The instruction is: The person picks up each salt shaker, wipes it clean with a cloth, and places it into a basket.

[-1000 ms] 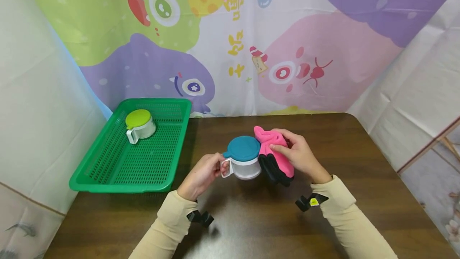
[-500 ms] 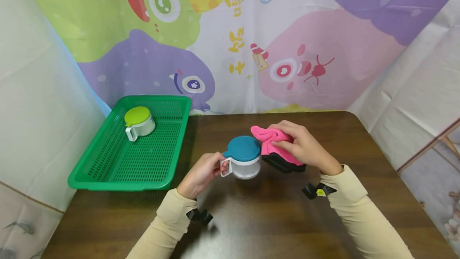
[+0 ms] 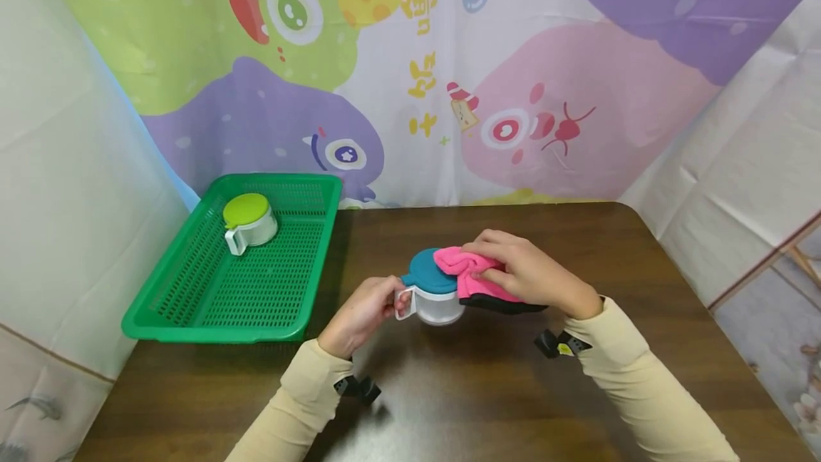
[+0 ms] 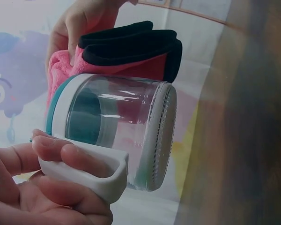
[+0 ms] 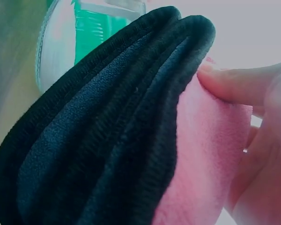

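Observation:
My left hand [image 3: 364, 309] grips the white handle of a clear glass jar [image 4: 126, 112], which has a blue-teal lid [image 3: 425, 271]. The jar is held over the table, its lid facing up in the head view. Fingers [image 4: 84, 159] of the left hand pass through the handle loop. My right hand [image 3: 529, 273] holds a bunched pink cloth [image 3: 476, 278] with black edging, and the cloth lies over the right part of the lid and against the jar's side. In the right wrist view the thumb presses the pink fabric [image 5: 201, 140], and the cloth hides part of the jar.
A green perforated basket [image 3: 224, 334] stands on the left of the brown wooden table [image 3: 436, 405]. Inside it sits a similar jar [image 3: 259, 229] with a lime-green lid. A cartoon-printed curtain [image 3: 410, 162] hangs behind the table's far edge.
The right hand first drew the cloth right from the jar's side, then brought it left onto the lid, covering part of it. The left hand and jar have hardly moved.

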`<move>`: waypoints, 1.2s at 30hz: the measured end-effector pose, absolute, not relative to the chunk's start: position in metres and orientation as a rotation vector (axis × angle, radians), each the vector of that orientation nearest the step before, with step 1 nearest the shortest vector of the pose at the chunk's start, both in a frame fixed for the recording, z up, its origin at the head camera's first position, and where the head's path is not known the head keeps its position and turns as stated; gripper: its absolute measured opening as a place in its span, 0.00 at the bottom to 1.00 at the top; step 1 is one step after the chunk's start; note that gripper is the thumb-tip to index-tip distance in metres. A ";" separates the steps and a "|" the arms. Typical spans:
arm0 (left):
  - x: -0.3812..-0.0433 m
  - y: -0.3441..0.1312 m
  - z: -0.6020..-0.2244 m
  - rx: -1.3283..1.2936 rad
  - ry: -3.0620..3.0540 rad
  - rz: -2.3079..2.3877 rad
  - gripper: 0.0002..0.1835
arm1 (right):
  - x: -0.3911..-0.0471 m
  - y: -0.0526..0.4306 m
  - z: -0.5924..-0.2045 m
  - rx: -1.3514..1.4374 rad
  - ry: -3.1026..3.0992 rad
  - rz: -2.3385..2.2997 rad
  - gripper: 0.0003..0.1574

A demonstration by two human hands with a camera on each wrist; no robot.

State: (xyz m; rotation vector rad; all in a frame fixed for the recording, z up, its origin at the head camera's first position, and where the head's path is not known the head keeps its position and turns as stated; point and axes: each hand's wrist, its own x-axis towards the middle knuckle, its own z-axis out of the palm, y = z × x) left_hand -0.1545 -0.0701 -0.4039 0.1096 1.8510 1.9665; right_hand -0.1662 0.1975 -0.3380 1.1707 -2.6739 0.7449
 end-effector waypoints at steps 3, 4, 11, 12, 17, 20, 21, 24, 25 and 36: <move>-0.154 -0.070 -0.405 0.102 1.851 1.965 0.16 | -0.166 0.197 -0.339 1.185 -2.665 0.725 0.24; -0.154 -0.069 -0.405 0.100 1.852 1.966 0.16 | -0.166 0.197 -0.339 1.187 -2.665 0.719 0.24; -0.155 -0.068 -0.408 0.128 1.868 1.958 0.16 | -0.165 0.194 -0.340 1.223 -2.667 0.634 0.24; -0.155 -0.068 -0.409 0.133 1.875 1.953 0.16 | -0.165 0.192 -0.340 1.235 -2.671 0.608 0.25; -0.155 -0.069 -0.414 0.119 1.889 1.940 0.17 | -0.165 0.184 -0.338 1.299 -2.692 0.467 0.25; -0.155 -0.068 -0.416 0.097 1.889 1.932 0.17 | -0.164 0.182 -0.338 1.313 -2.699 0.421 0.25; -0.154 -0.068 -0.416 0.091 1.892 1.930 0.17 | -0.164 0.182 -0.338 1.315 -2.698 0.413 0.24; -0.154 -0.067 -0.416 0.072 1.903 1.927 0.17 | -0.163 0.181 -0.337 1.324 -2.686 0.394 0.24; -0.154 -0.067 -0.415 0.069 1.907 1.928 0.17 | -0.163 0.181 -0.337 1.326 -2.682 0.391 0.24; -0.156 -0.063 -0.417 0.079 1.934 1.925 0.17 | -0.163 0.171 -0.340 1.353 -2.662 0.327 0.21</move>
